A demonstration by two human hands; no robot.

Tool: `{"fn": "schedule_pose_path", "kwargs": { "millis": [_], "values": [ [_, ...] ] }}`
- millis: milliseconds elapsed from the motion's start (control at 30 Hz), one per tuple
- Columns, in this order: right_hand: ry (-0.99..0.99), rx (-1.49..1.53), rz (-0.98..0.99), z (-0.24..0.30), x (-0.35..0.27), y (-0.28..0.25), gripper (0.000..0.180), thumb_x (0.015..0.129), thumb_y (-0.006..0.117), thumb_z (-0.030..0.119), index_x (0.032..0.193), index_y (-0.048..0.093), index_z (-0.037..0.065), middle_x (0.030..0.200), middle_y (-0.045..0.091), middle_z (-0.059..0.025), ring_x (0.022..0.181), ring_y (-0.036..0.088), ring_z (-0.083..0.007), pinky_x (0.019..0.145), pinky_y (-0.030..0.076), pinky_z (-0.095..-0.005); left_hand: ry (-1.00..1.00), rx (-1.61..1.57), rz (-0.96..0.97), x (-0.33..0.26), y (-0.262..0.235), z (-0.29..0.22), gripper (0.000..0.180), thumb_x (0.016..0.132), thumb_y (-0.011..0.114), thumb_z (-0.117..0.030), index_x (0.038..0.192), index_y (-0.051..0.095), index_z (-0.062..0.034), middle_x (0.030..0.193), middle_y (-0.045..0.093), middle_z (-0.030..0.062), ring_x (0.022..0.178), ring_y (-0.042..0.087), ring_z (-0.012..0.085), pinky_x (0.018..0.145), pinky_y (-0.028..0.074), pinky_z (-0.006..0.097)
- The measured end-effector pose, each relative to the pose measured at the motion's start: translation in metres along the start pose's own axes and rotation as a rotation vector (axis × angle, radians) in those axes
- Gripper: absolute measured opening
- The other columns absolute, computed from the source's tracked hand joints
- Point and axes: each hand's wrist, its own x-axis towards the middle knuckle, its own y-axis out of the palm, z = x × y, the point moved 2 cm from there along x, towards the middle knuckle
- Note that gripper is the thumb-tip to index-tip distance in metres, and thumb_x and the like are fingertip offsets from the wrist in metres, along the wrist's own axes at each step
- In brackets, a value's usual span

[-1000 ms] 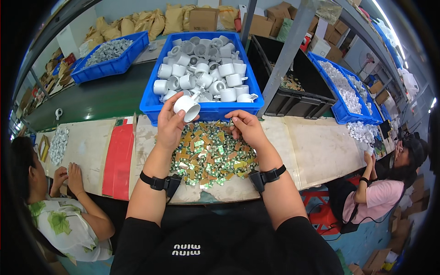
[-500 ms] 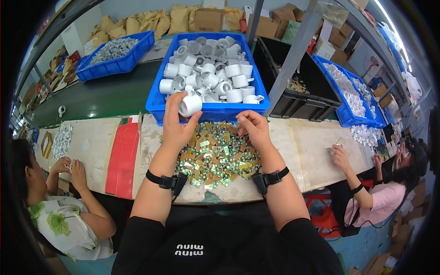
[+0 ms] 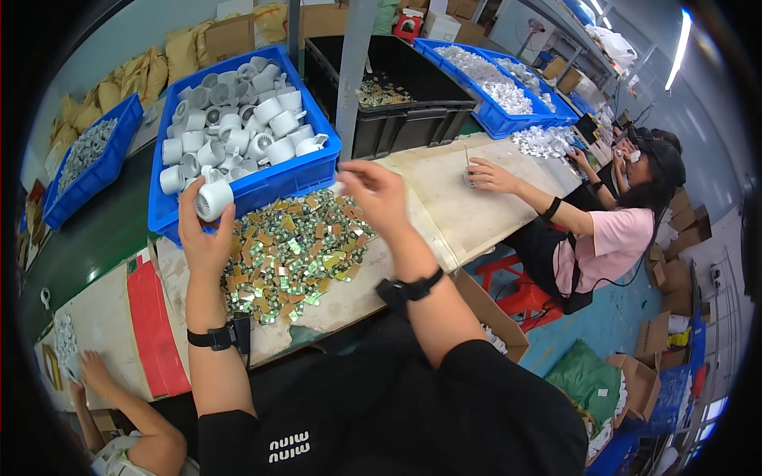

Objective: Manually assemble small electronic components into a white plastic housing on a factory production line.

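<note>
My left hand (image 3: 205, 238) grips a white plastic housing (image 3: 214, 200), round with a slotted end and a small tab, in front of the blue bin (image 3: 250, 190). That bin is heaped with similar white housings (image 3: 230, 119). My right hand (image 3: 379, 197), slightly blurred, is closed at the fingertips at the bin's right front corner. Something small and whitish shows by its fingers, too indistinct to name. Between my two hands, a pile of small green and copper-coloured circuit boards (image 3: 294, 254) spreads over the worktable (image 3: 417, 186).
Behind the table stands a black crate (image 3: 417, 123) with more boards inside, beside a metal post (image 3: 353, 71). Blue trays (image 3: 496, 119) of white parts are farther right. One co-worker (image 3: 611, 238) sits at right, another person's arm (image 3: 127, 404) reaches in at lower left.
The view has swung right and tilted. My right hand has left the board pile and moved to the right, beside the bin's corner. My left hand still holds the white housing.
</note>
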Motion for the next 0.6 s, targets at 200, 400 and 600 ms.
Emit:
{"fn": "schedule_pose_path", "kwargs": {
  "millis": [200,400,600],
  "values": [
    [-0.050,-0.749,-0.348,0.009,-0.048,-0.139,0.041,0.086,0.081,0.017,0.123,0.071,0.003,0.103,0.077,-0.0126,0.086,0.074,-0.0192,0.075,0.058,-0.0321,0.014,-0.060,-0.030,-0.007,-0.003,-0.013,0.063,0.085,0.080,-0.009,0.141,0.052,-0.0030,0.131,0.060,0.0143,0.108,0.066,0.0226,0.077,0.057,0.030],
    [0.147,-1.240,-0.301,-0.032,-0.004,-0.241,0.082,0.078,0.084,0.031,0.140,0.054,-0.013,0.118,0.072,-0.0279,0.108,0.070,-0.0424,0.095,0.055,-0.0443,-0.007,-0.111,0.054,-0.006,-0.003,-0.028,0.062,0.084,0.081,-0.014,0.137,0.051,-0.0041,0.122,0.064,0.0137,0.091,0.067,0.0201,0.068,0.054,0.029],
    [0.392,-1.311,-0.457,-0.076,0.036,-0.283,0.079,0.077,0.081,0.036,0.139,0.059,-0.007,0.128,0.068,-0.0286,0.116,0.067,-0.0428,0.102,0.053,-0.0433,-0.063,-0.181,0.151,0.000,0.010,-0.032,0.055,0.082,0.075,-0.004,0.132,0.052,-0.0075,0.123,0.059,0.0134,0.100,0.063,0.0180,0.073,0.055,0.030]
  ]
}}
